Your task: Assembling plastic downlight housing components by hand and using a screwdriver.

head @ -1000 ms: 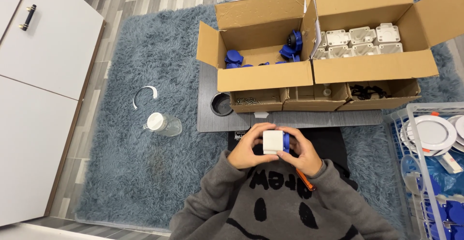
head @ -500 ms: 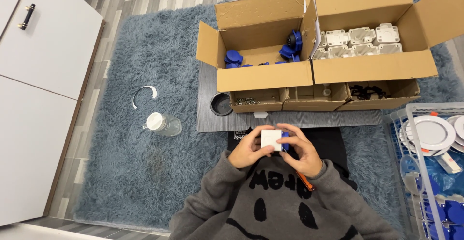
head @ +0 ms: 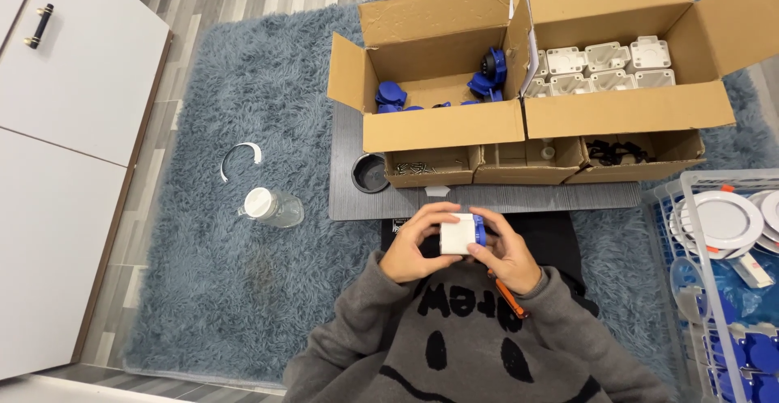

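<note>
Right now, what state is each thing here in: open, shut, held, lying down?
White box: held in both hands, blue part on its right side.
Left hand: fingers gripping the box.
Right hand: fingers gripping the box.
Left carton: flaps open, blue parts inside.
Right carton: open, white housings inside.
Jar: lying on its side, lid on.

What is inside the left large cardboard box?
The left cardboard box holds blue plastic parts along its back and left side. Its front wall hides the near floor.

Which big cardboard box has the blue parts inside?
The left big box, beside the one holding white parts. Blue pieces lie in it.
</note>
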